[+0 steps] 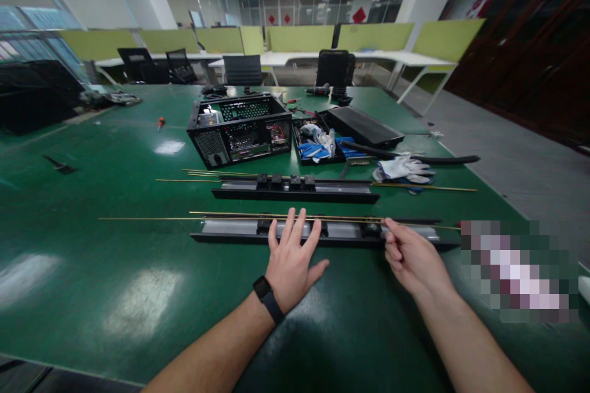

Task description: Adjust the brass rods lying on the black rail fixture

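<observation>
A long black channel with a pale inner face lies across the table in front of me, dark blocks sitting in it. Thin brass-coloured rods run along its top and stick out past its left end. My left hand, with a watch on the wrist, has its fingers spread over the middle of the channel. Thumb and forefinger of my right hand are pinched on a thin brass rod near the channel's right part. Behind lies a second black channel with several dark blocks and more rods.
Farther back on the green table stand an open black computer case and a tray of blue-and-white gloves. Another glove, a black tube and a flat black box lie right. A blurred patch covers the near right.
</observation>
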### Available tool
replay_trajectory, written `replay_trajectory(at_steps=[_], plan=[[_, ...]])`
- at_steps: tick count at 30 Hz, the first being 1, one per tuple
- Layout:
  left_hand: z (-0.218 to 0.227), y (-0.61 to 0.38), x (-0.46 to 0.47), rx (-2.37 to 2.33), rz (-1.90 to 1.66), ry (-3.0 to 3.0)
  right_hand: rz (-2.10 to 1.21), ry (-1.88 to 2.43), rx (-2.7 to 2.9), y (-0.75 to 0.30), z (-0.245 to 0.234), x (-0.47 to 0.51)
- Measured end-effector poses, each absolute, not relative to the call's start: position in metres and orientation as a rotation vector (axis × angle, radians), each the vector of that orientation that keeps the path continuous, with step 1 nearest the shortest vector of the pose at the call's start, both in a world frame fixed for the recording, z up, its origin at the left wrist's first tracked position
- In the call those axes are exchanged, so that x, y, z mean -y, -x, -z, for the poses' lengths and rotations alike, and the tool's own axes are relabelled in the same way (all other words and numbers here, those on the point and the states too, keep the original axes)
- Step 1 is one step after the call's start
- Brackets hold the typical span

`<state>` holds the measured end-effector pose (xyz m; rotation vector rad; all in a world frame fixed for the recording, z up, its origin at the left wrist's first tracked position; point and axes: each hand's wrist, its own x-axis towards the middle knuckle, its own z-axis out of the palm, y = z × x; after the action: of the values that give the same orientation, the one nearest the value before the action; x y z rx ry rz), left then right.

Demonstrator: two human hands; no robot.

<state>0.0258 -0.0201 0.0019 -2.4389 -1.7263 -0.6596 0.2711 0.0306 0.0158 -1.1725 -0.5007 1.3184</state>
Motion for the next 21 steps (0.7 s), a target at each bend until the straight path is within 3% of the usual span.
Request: replay_trajectory(at_steps=[21], plan=[[-0.0016,-0.0263,0.0206,1.722,0.661,2.448,-1.291,1.212,0.615,-0.2707,-0.0122,-0.0307]])
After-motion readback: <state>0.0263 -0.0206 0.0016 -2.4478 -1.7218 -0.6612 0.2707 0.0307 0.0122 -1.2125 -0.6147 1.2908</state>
